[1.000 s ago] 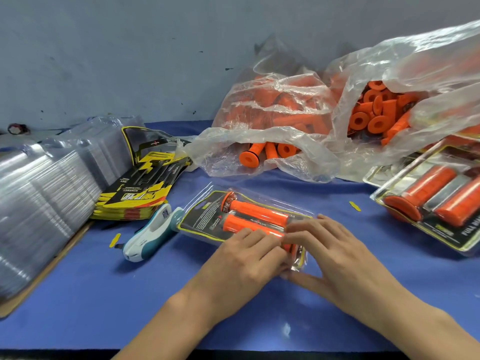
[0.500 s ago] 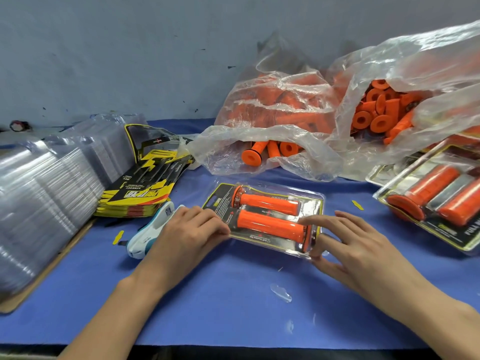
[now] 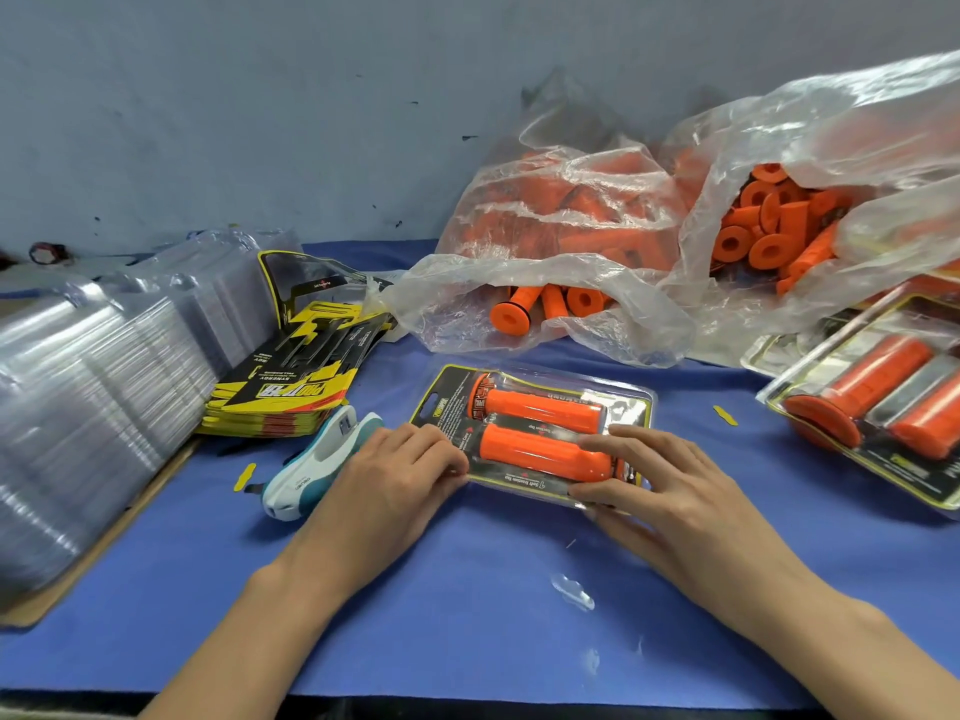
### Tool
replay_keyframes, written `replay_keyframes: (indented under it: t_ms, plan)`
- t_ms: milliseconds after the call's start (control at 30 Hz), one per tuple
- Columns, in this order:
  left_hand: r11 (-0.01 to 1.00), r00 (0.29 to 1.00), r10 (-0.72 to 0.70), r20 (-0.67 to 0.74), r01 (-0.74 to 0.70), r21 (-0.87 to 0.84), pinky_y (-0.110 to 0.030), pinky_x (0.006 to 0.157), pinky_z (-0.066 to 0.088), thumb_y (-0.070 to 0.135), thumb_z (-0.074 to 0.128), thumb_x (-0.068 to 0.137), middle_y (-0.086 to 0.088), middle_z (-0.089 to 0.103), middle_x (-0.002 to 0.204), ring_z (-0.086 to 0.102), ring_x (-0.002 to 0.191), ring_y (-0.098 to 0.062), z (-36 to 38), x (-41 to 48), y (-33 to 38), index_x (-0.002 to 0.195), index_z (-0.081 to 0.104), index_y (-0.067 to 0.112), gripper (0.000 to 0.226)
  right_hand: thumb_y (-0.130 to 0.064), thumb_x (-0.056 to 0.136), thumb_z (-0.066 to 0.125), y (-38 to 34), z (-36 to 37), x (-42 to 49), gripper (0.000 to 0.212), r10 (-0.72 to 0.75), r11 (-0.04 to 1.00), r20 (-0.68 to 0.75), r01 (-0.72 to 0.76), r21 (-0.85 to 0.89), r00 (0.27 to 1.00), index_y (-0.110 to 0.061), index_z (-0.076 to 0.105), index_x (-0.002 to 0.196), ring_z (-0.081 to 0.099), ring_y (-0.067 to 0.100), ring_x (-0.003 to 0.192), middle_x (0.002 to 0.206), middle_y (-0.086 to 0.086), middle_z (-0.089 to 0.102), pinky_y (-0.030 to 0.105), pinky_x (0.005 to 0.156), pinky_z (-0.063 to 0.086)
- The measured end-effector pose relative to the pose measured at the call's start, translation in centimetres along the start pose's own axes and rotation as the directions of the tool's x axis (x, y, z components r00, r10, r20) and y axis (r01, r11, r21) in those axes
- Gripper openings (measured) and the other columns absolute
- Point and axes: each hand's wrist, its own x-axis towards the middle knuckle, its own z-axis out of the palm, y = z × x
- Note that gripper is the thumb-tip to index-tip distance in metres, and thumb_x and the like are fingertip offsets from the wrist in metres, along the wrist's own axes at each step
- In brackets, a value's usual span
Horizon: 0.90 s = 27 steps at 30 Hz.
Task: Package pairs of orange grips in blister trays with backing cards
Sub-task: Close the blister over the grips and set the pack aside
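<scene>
A clear blister pack (image 3: 537, 402) with two orange grips (image 3: 540, 431) and a black-and-yellow backing card lies flat on the blue table, in the middle. My left hand (image 3: 400, 475) has its fingers curled onto the pack's near left corner and pinches the edge. At the pack's right end, my right hand (image 3: 660, 475) holds it with fingers spread over the nearer grip and the thumb along the near edge. Loose orange grips fill two clear plastic bags, one behind the pack (image 3: 561, 262) and one at the back right (image 3: 779, 226).
A teal and white stapler (image 3: 317, 465) lies just left of my left hand. Behind it is a stack of backing cards (image 3: 291, 392), with stacks of clear blister trays (image 3: 104, 397) at far left. Finished packs (image 3: 878, 407) lie at right. A plastic scrap (image 3: 571, 592) lies near the front.
The pack has turned to lie square to me. My left hand moved from the pack's right end to its left corner, and my right hand came to rest on its right end.
</scene>
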Motion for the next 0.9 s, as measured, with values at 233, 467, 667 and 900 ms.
replay_keyframes:
  t_ms: [233, 467, 667, 900]
  plan:
    - [0.988, 0.987, 0.15, -0.05, -0.148, 0.032, -0.034, 0.069, 0.048, 0.026, 0.06, 0.098, 0.004, 0.063, 0.088, 0.058, 0.075, -0.02, 1.8, 1.7, 3.8, 0.091, 0.068, 0.021, 0.011, -0.042, 0.099, 0.047, -0.1, 0.1, -0.1, 0.027, 0.001, 1.0, 0.016, -0.002, 0.018, 1.0, -0.031, 0.072, 0.101, 0.057, 0.025, 0.118, 0.127, -0.004, 0.062, 0.038, 0.092, 0.049]
    - [0.995, 0.994, 0.1, -0.039, -0.099, 0.006, -0.031, 0.063, 0.045, 0.03, 0.061, 0.096, 0.007, 0.064, 0.085, 0.058, 0.073, -0.019, 1.5, 1.7, 4.0, 0.085, 0.069, 0.021, 0.015, -0.039, 0.097, 0.055, -0.1, 0.4, 0.1, 0.017, -0.029, 0.997, 0.036, 0.031, -0.064, 0.999, -0.028, 0.067, 0.093, 0.056, 0.028, 0.117, 0.124, -0.002, 0.061, 0.043, 0.09, 0.049]
    - [0.995, 0.995, 0.094, -0.019, -0.094, -0.023, -0.036, 0.064, 0.049, 0.031, 0.055, 0.099, 0.004, 0.064, 0.089, 0.059, 0.075, -0.021, 1.5, 1.4, 4.0, 0.091, 0.07, 0.019, 0.021, -0.041, 0.097, 0.053, -0.3, 0.2, 0.4, 0.022, -0.012, 0.999, 0.036, 0.013, -0.038, 0.999, -0.026, 0.068, 0.089, 0.055, 0.028, 0.112, 0.12, -0.002, 0.062, 0.042, 0.087, 0.05]
    - [0.995, 0.995, 0.099, 0.009, -0.099, -0.033, -0.035, 0.069, 0.049, 0.037, 0.058, 0.097, 0.004, 0.063, 0.091, 0.059, 0.078, -0.021, 1.3, 1.5, 4.2, 0.093, 0.069, 0.019, 0.022, -0.04, 0.097, 0.052, -0.4, 0.1, 0.5, 0.023, -0.008, 1.0, 0.03, 0.008, -0.024, 1.0, -0.026, 0.069, 0.088, 0.056, 0.028, 0.111, 0.119, -0.002, 0.063, 0.041, 0.086, 0.051]
